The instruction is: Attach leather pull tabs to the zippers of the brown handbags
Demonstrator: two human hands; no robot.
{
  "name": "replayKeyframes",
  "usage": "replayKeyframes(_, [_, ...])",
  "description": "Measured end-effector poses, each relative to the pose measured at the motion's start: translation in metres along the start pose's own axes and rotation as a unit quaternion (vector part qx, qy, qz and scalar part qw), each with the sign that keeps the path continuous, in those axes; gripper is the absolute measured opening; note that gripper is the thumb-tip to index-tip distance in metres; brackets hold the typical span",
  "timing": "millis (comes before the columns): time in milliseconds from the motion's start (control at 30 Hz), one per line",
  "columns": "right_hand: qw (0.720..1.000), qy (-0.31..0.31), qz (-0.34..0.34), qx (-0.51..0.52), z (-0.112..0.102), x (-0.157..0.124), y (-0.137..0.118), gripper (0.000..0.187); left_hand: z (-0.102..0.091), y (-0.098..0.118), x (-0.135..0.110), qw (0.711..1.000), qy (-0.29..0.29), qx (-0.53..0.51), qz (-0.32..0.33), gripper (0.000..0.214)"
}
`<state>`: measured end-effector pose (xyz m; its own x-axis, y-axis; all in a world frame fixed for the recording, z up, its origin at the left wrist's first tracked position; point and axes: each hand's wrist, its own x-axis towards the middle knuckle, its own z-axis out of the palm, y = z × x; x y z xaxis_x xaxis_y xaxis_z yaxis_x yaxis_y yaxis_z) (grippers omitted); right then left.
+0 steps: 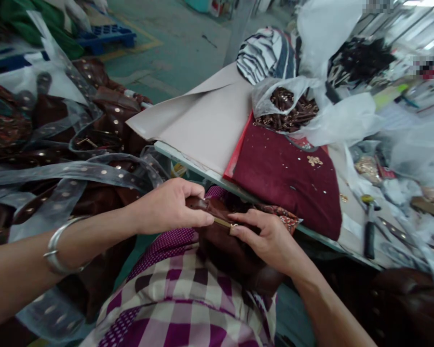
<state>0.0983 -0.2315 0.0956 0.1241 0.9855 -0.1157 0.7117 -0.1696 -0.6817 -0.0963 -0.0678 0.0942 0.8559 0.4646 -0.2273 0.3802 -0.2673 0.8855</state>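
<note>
A dark brown leather bag (220, 246) rests on my lap over a purple checked apron. Along its top runs a narrow gold metal bar (222, 222). My left hand (169, 206) is closed on the bag's upper edge, its thumb pressing near the bar's left end. At the right end of the bar, my right hand (262, 233) pinches the small gold end piece (233, 229) between thumb and forefinger. The underside of the bag and some fingers are hidden.
Just ahead, maroon cloth (289, 178) with small gold parts covers the table (202, 120). A plastic bag of brown straps (285, 106) stands behind it. A black-handled hammer (369, 231) lies right. Brown studded leather bags (112, 111) with clear wrapping are piled left.
</note>
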Motion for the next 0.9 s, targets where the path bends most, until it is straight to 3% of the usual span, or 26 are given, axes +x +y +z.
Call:
replayKeyframes(100, [0.997,0.004,-0.030,-0.073,-0.013,-0.010,-0.006,0.019,-0.010,0.022,-0.003,0.987,0.038,0.149,0.050,0.036])
replayKeyframes(200, [0.983,0.045,-0.035,-0.176,-0.025,-0.011,-0.013,0.020,-0.019,0.040,0.006,0.945,0.084,0.294,0.116,0.038])
replayKeyframes(267, [0.966,0.089,-0.019,-0.243,-0.034,-0.004,-0.013,0.022,-0.018,0.050,0.017,0.899,0.145,0.377,0.169,0.032])
replayKeyframes(367, [0.942,0.159,0.011,-0.294,-0.044,0.017,-0.003,0.025,0.001,0.059,0.037,0.804,0.247,0.469,0.271,0.030])
replayKeyframes(433, [0.932,0.190,0.023,-0.307,-0.048,0.033,0.009,0.026,0.023,0.057,0.051,0.762,0.246,0.496,0.334,0.035])
replayKeyframes(500, [0.934,0.205,0.033,-0.290,-0.048,0.048,0.025,0.024,0.045,0.048,0.066,0.763,0.205,0.500,0.355,0.036])
replayKeyframes(600, [0.954,0.214,0.032,-0.205,-0.045,0.062,0.049,0.020,0.067,0.031,0.084,0.804,0.159,0.483,0.307,0.044])
replayKeyframes(733, [0.971,0.205,0.007,-0.120,-0.040,0.059,0.068,0.022,0.074,0.021,0.093,0.834,0.131,0.464,0.267,0.049])
replayKeyframes(900, [0.986,0.167,0.005,-0.020,-0.046,0.034,0.066,0.026,0.074,0.025,0.094,0.846,0.125,0.459,0.241,0.050])
